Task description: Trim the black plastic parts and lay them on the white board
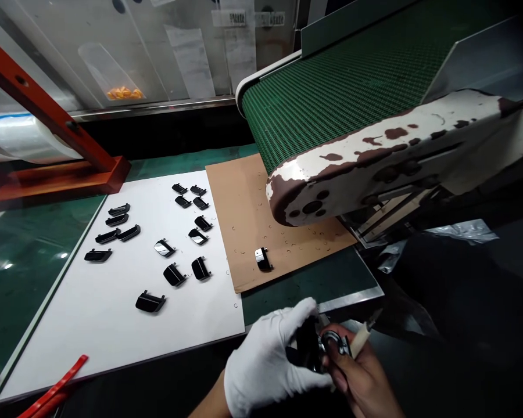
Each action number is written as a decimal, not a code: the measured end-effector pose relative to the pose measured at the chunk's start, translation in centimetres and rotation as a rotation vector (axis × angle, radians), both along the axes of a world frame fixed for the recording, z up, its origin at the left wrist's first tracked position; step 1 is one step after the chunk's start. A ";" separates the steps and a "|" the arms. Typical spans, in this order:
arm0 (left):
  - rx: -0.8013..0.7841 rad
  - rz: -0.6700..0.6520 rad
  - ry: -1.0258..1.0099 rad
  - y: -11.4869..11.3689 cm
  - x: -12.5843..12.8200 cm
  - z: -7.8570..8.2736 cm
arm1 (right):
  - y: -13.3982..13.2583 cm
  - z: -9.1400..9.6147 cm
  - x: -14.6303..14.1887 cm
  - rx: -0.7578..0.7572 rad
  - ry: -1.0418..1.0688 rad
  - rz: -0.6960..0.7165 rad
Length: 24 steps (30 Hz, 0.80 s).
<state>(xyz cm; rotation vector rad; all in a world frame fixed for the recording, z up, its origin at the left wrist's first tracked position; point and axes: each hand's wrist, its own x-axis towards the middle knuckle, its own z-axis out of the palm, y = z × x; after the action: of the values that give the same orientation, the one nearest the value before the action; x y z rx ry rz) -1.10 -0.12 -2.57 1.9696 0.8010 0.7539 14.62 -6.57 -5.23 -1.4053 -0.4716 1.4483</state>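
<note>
My left hand, in a white glove, is closed around a glossy black plastic part at the bottom of the view. My bare right hand grips a small trimming knife with a pale handle, its blade pointing up and right, and its thumb rests against the same black part. Both hands meet just below the table's front edge. Several more black parts lie spread on a white sheet. A single black part lies on a brown cardboard sheet.
A green conveyor belt with a worn white side frame overhangs the cardboard from the right. An orange stand holding a clear film roll sits at back left. A red strip lies at the near left edge.
</note>
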 end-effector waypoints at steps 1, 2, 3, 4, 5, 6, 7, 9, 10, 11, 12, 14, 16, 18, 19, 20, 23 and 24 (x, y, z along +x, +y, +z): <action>0.015 -0.004 -0.011 0.1 0.0 0.0 | 0.1 0.1 0.0 -0.010 0.000 -0.023; 0.030 -0.003 -0.015 0.2 0.0 -0.1 | 0.1 0.2 0.1 -0.018 0.004 -0.046; 0.044 0.003 -0.006 0.4 -0.1 -0.1 | 0.2 0.3 0.1 -0.025 0.007 -0.067; 0.057 0.007 0.012 0.7 -0.2 -0.2 | 0.3 0.5 0.3 -0.027 0.002 -0.083; 0.069 0.004 0.032 1.0 -0.4 -0.2 | 0.3 0.7 0.4 -0.022 -0.013 -0.094; 0.084 -0.007 0.052 1.3 -0.5 -0.3 | 0.3 1.0 0.5 -0.009 -0.036 -0.097; 0.105 -0.022 0.068 1.5 -0.7 -0.3 | 0.3 1.2 0.7 0.008 -0.067 -0.086; 0.149 -0.053 0.086 2.0 -1.0 -0.3 | 0.4 1.5 0.8 0.012 -0.151 -0.016; 0.167 -0.059 0.092 2.2 -1.1 -0.3 | 0.4 1.6 0.8 -0.008 -0.188 0.032; 0.182 -0.062 0.099 2.3 -1.1 -0.3 | 0.5 1.7 0.8 -0.038 -0.216 0.078; 0.196 -0.066 0.101 2.4 -1.1 -0.2 | 0.7 1.7 0.8 -0.065 -0.233 0.114; 0.225 -0.086 0.098 2.4 -1.1 -0.3 | 0.9 1.8 0.8 -0.085 -0.215 0.165; 0.261 -0.103 0.096 2.2 -1.0 -0.6 | 1.2 1.9 0.9 -0.075 -0.143 0.186; 0.302 -0.107 0.087 2.0 -1.0 -1.3 | 1.3 2.0 1.2 -0.077 -0.062 0.210; 0.324 -0.106 0.078 1.9 -1.0 -1.7 | 1.4 1.9 1.4 -0.081 -0.026 0.220; 0.344 -0.110 0.067 1.8 -1.0 -2.1 | 1.4 1.8 1.6 -0.084 0.004 0.225; 0.398 -0.145 0.052 2.1 -0.9 -3.5 | 1.7 0.9 2.4 -0.075 0.087 0.236; 0.415 -0.165 0.056 2.3 -0.8 -3.8 | 1.9 0.4 2.7 -0.064 0.120 0.239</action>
<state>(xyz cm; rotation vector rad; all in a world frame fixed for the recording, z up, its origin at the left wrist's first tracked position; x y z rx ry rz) -1.95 2.18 -6.34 2.4016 0.5331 0.8167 17.29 -4.66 -4.79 -1.3369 -0.5346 1.7429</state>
